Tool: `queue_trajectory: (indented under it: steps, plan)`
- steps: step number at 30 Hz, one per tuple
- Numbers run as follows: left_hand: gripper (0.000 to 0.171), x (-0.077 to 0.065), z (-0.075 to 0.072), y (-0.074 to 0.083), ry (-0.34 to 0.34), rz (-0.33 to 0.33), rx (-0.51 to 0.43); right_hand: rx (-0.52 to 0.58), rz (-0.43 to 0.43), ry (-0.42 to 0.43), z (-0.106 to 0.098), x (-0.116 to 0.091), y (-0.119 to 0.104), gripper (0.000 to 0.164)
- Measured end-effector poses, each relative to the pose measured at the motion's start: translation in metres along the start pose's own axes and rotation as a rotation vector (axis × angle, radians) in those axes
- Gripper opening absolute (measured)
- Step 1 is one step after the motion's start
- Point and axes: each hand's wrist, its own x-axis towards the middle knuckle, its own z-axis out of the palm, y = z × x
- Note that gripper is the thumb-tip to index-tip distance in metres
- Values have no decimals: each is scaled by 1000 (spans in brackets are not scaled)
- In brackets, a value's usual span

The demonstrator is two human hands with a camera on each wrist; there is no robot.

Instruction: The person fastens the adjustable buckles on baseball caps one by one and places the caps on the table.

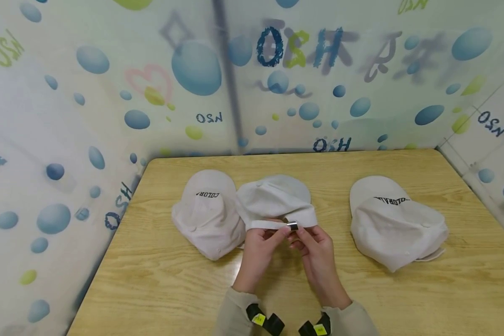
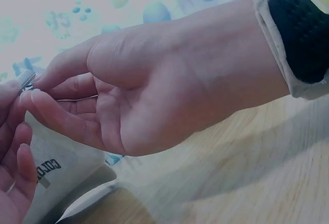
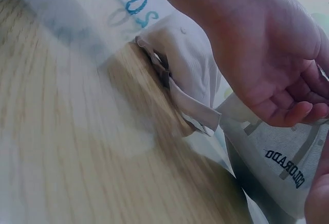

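A white cap [image 1: 273, 196] lies mid-table with its back strap [image 1: 265, 225] toward me. My left hand [image 1: 261, 247] pinches that strap between thumb and fingers, just left of a shiny metal buckle [image 1: 292, 226]. From the other side my right hand [image 1: 319, 254] grips at the buckle with thumb and forefinger, its other fingers curled below. Both hands' fingertips nearly meet there. In the left wrist view the buckle [image 2: 28, 82] shows between the fingertips. COLORADO lettering marks the held cap [image 3: 277, 170] in the right wrist view.
A second white cap [image 1: 210, 214] sits against the held one on its left. Farther right is a third white cap [image 1: 395, 224], with part of its strap sticking out. All rest on a wooden table [image 1: 151, 289], backed by a printed wall covering [image 1: 273, 112] with blue dots.
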Motion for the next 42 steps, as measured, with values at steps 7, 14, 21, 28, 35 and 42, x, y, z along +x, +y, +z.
queue_trajectory:
  steps: [7,14,21,28,35,42]
  plan:
    - [16,0,2,0,6,3,1,30,-9,-21,-3,1,3,10]
    - [24,1,2,0,6,57,5,50,67,47,-4,2,3,9]
    - [29,4,2,-14,41,104,-17,125,66,74,-3,2,4,9]
    - [34,6,5,-30,165,69,-20,166,65,73,-3,3,6,10]
    - [35,6,7,-29,204,12,-75,181,71,93,-2,3,7,10]
    - [34,4,10,-18,200,-75,-152,144,67,117,-1,3,8,9]
